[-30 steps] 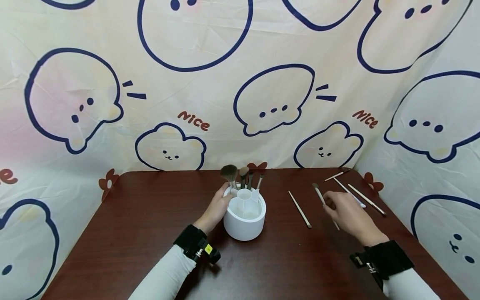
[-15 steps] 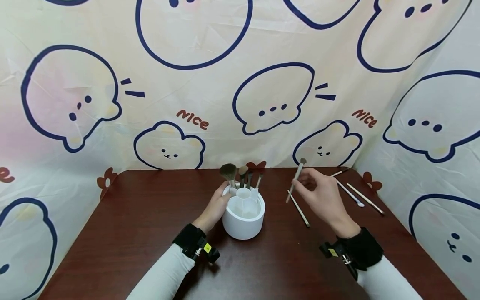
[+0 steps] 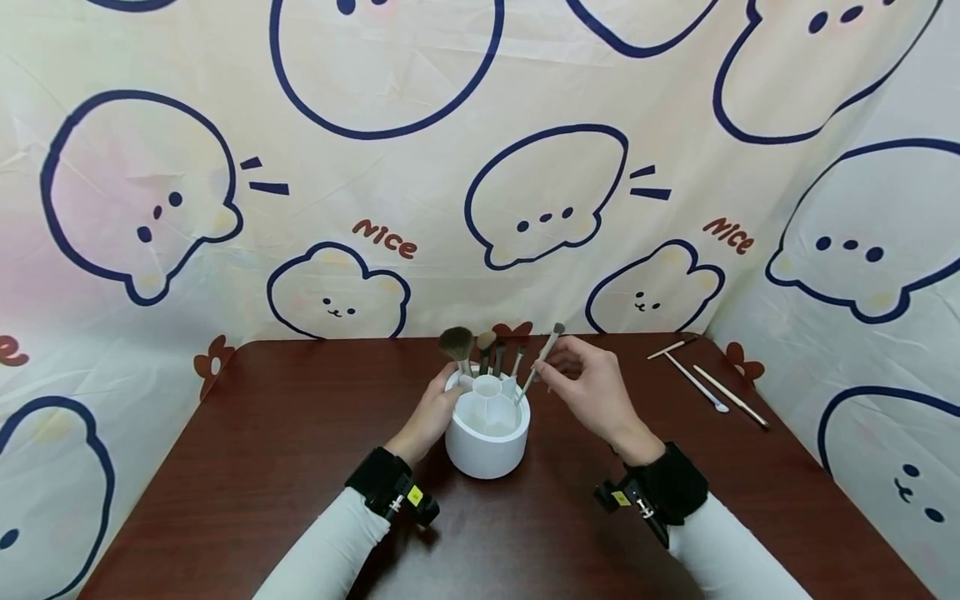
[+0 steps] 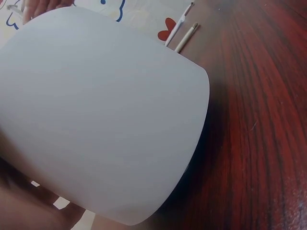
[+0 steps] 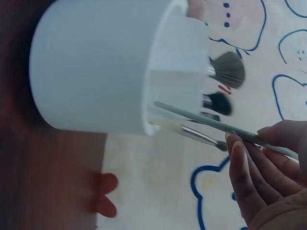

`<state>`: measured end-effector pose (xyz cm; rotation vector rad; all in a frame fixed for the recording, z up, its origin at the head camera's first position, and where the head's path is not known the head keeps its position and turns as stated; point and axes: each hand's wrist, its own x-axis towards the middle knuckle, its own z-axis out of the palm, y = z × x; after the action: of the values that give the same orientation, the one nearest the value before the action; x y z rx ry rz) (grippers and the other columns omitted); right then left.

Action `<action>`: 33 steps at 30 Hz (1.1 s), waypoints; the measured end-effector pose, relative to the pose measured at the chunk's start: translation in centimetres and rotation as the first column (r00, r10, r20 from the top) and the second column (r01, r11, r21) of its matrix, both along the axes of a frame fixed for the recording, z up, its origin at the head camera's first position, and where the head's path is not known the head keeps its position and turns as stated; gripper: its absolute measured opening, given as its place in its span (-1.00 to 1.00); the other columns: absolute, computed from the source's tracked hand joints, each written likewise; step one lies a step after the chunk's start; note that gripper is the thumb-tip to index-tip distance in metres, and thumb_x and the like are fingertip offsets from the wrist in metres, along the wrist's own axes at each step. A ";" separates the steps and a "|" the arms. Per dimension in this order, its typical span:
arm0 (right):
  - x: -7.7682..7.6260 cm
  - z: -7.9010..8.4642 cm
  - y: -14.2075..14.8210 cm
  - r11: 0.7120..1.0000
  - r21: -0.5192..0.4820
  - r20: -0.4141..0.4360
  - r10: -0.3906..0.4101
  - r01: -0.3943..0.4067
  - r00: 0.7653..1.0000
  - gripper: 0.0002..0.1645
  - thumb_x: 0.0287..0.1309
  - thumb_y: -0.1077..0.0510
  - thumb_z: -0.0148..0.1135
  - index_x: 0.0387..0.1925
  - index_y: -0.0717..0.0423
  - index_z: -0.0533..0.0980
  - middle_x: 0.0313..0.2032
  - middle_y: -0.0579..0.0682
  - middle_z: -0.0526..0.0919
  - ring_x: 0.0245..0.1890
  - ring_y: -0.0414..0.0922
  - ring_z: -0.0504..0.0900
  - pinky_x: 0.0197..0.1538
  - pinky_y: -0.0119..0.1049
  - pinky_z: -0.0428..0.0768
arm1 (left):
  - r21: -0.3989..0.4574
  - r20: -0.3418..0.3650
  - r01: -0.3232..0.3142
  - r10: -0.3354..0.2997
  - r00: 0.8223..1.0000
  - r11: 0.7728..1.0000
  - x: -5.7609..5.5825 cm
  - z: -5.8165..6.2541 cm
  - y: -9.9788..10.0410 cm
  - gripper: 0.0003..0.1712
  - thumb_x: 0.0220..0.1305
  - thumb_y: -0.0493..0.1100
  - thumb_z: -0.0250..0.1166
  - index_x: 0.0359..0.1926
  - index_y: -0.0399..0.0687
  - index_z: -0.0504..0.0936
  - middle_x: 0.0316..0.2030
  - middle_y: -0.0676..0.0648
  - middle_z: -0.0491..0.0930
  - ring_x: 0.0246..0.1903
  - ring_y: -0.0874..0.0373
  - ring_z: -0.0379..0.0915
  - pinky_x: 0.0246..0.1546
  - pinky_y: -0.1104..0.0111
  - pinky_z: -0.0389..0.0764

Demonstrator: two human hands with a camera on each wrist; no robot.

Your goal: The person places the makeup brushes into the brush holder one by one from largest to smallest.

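A white round brush holder (image 3: 486, 454) with inner compartments stands on the table. Several makeup brushes rise bristles-up from its back, among them a wide fan-shaped one (image 3: 457, 343). My left hand (image 3: 426, 418) grips the holder's left side, thumb at the rim; the far fingers are hidden. To the right of the holder, my right hand (image 3: 592, 392) pinches a slim makeup brush (image 3: 546, 354) between thumb and fingers. That brush is tilted, bristles up, and its handle end (image 5: 165, 108) is at the holder's right compartment. Whether it touches the inside, I cannot tell.
On the dark wooden table (image 3: 300, 467), several slim brushes lie at the back right, including a pale-handled one (image 3: 731, 397) and a white one (image 3: 697, 383). A patterned cloth (image 3: 420, 183) hangs behind the table's back edge.
My right hand has lifted the brush off the table, turned it upright and carried it left to the holder. My left hand keeps its grip on the holder.
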<state>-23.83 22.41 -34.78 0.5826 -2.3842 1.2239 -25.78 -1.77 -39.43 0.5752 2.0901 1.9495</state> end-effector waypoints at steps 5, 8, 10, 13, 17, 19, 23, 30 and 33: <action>-0.3 -0.9 -0.4 1.000 0.022 0.039 0.001 -0.002 0.999 -0.87 0.13 0.18 0.27 -0.25 0.00 0.52 -0.43 -0.06 0.66 -0.52 -0.12 0.59 -0.51 -0.28 0.57 | 0.010 0.002 0.003 -0.003 1.000 1.000 -0.2 -0.1 0.0 -0.43 0.36 -0.28 -0.16 0.37 -0.28 0.03 0.32 -0.24 0.11 0.24 -0.01 0.04 0.24 -0.02 0.11; -0.4 -1.2 -0.5 1.000 0.021 0.050 0.002 -0.003 0.999 -0.88 0.13 0.18 0.27 -0.26 0.01 0.52 -0.44 -0.03 0.66 -0.54 -0.13 0.59 -0.53 -0.27 0.57 | 0.007 -0.001 0.001 -0.001 1.000 1.000 -0.2 0.0 0.1 -0.43 0.37 -0.28 -0.17 0.37 -0.27 0.02 0.32 -0.24 0.10 0.25 0.00 0.04 0.24 -0.02 0.10; -0.5 -1.4 -0.6 1.000 0.023 0.063 0.002 -0.003 0.998 -0.89 0.15 0.16 0.26 -0.26 0.01 0.52 -0.45 -0.02 0.66 -0.55 -0.15 0.58 -0.53 -0.27 0.57 | 0.005 -0.004 0.001 -0.001 1.000 1.000 -0.1 0.1 0.1 -0.44 0.38 -0.27 -0.17 0.37 -0.27 0.02 0.32 -0.23 0.12 0.24 0.00 0.04 0.24 -0.02 0.11; -0.7 -1.7 -0.6 0.999 0.036 0.077 -0.003 0.001 0.997 -0.89 0.17 0.13 0.24 -0.26 0.01 0.52 -0.45 -0.04 0.66 -0.57 -0.20 0.56 -0.53 -0.26 0.57 | 0.003 -0.001 -0.001 0.001 1.000 1.000 -0.1 0.1 0.1 -0.44 0.38 -0.26 -0.17 0.37 -0.27 0.02 0.32 -0.23 0.11 0.24 0.00 0.04 0.23 -0.02 0.11; -0.8 -2.0 -0.7 0.999 0.041 0.098 -0.004 0.000 0.995 -0.89 0.19 0.12 0.23 -0.25 0.02 0.52 -0.42 0.02 0.67 -0.56 -0.20 0.56 -0.52 -0.25 0.57 | 0.002 0.005 0.001 -0.001 1.000 1.000 -0.1 0.0 0.1 -0.43 0.38 -0.26 -0.17 0.37 -0.27 0.01 0.33 -0.23 0.10 0.25 -0.01 0.04 0.24 -0.03 0.11; -0.9 -2.1 -0.7 0.999 0.037 0.105 0.001 -0.005 0.994 -0.90 0.19 0.13 0.23 -0.26 0.03 0.53 -0.41 0.05 0.67 -0.56 -0.20 0.57 -0.52 -0.25 0.57 | 0.001 0.008 -0.002 0.002 1.000 1.000 -0.1 0.0 0.1 -0.43 0.38 -0.26 -0.17 0.38 -0.26 0.01 0.33 -0.23 0.10 0.25 0.00 0.03 0.24 -0.02 0.10; -1.0 -2.5 -0.8 0.999 0.047 0.117 -0.004 -0.001 0.993 -0.93 0.19 0.12 0.22 -0.30 0.01 0.56 -0.41 0.01 0.67 -0.56 -0.21 0.57 -0.52 -0.26 0.57 | 0.001 0.006 -0.008 0.008 1.000 1.000 -0.1 0.0 0.1 -0.45 0.39 -0.25 -0.16 0.37 -0.24 0.03 0.32 -0.22 0.12 0.24 0.00 0.04 0.24 -0.02 0.11; -1.3 -3.2 -0.9 0.994 0.111 0.123 -0.030 0.016 0.992 -0.93 0.17 0.09 0.23 -0.32 -0.05 0.60 -0.42 -0.16 0.63 -0.45 -0.22 0.55 -0.45 -0.26 0.57 | -0.006 0.018 -0.007 0.008 1.000 1.000 -0.1 0.1 0.1 -0.43 0.38 -0.26 -0.17 0.37 -0.27 0.01 0.33 -0.24 0.10 0.24 -0.01 0.05 0.24 -0.02 0.11; -1.3 -3.4 -0.9 0.991 0.131 0.133 -0.028 0.010 0.991 -0.94 0.17 0.09 0.23 -0.33 -0.06 0.61 -0.42 -0.17 0.63 -0.43 -0.21 0.53 -0.43 -0.25 0.55 | -0.007 0.023 -0.004 0.004 1.000 1.000 -0.1 0.1 0.1 -0.42 0.38 -0.26 -0.17 0.38 -0.27 0.00 0.33 -0.23 0.09 0.25 0.00 0.04 0.24 -0.01 0.11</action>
<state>-25.12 21.49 -38.13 0.5299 -2.5916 1.1393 -25.91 -1.65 -39.36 0.5444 2.0851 1.9411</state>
